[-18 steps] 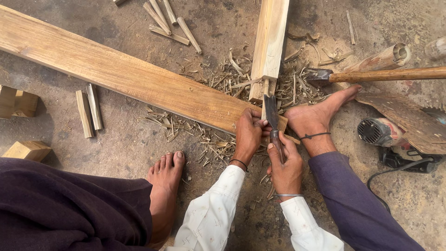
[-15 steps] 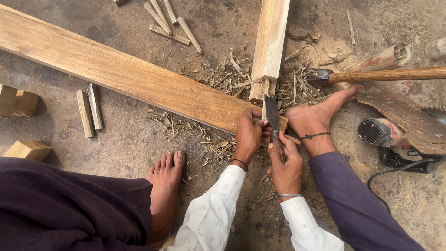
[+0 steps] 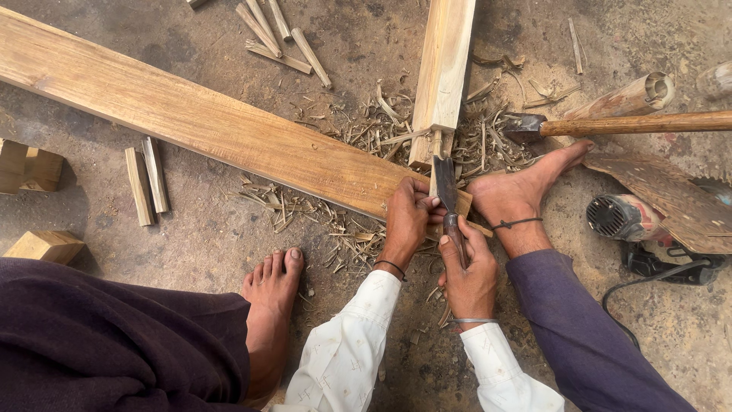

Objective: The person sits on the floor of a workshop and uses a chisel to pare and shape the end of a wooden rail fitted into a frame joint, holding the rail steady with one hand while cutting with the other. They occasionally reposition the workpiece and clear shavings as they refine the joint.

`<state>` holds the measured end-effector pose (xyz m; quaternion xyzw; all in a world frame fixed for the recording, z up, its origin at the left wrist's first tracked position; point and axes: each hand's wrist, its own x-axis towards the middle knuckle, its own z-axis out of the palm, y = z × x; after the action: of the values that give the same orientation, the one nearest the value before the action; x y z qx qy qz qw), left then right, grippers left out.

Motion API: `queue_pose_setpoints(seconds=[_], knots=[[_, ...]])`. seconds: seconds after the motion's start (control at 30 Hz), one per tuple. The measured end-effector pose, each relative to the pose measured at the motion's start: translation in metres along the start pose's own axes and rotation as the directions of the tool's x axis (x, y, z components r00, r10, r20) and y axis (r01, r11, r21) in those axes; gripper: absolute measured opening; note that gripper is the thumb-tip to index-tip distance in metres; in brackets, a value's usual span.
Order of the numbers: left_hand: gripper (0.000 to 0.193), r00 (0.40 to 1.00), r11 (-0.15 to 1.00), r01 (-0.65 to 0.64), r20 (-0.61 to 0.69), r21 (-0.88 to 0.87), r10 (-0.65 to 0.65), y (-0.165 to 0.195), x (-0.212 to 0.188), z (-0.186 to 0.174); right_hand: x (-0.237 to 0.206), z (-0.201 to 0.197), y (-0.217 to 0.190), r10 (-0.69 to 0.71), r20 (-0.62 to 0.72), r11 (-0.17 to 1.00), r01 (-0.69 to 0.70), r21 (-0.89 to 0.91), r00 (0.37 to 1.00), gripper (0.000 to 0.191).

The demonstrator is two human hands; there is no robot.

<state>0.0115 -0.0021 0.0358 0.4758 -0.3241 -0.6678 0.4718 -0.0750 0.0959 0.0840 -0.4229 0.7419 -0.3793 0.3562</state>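
The right hand (image 3: 471, 268) is clamped around the dark handle of a flat steel chisel (image 3: 447, 192), blade pointing away from it into the notched end of a pale upright wooden post (image 3: 444, 72). Just beside it, the left hand (image 3: 407, 217) grips the blade and rests on the end edge of a long brown plank (image 3: 191, 122). Past the right hand sits a bare foot (image 3: 526, 187); wood shavings (image 3: 320, 221) crowd the floor around both hands.

No packages, labels, signs or screens were to be seen anywhere on the workshop floor.
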Motion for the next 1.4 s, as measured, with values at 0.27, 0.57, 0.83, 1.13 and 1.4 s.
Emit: queue_pose_setpoints(seconds=[0.27,0.57,0.83,1.13,1.4], knots=[[0.007,1.000,1.000,-0.009,-0.023,0.006,0.009,0.002,-0.002,0.007,0.005,-0.011,0.010,0.067,0.029,0.998,-0.067,-0.020,0.997,0.051],[0.020,0.994,0.992,-0.078,-0.074,0.102,0.086,-0.006,-0.002,-0.001,0.005,0.004,-0.009,-0.023,0.019,0.997,0.024,-0.073,1.000,0.045],[0.009,0.999,1.000,0.000,-0.048,-0.010,-0.001,0.003,-0.005,0.004,0.021,0.002,0.001,-0.044,0.022,0.999,0.043,0.019,0.999,0.043],[0.008,0.995,0.997,-0.065,-0.068,0.039,0.068,0.000,-0.006,0.005,0.045,0.004,0.008,-0.109,0.037,0.994,0.109,0.025,0.993,0.043],[0.007,0.999,1.000,-0.002,-0.054,0.018,0.003,0.008,-0.007,0.000,-0.004,0.006,-0.009,-0.081,-0.002,0.997,0.081,-0.022,0.997,0.047]])
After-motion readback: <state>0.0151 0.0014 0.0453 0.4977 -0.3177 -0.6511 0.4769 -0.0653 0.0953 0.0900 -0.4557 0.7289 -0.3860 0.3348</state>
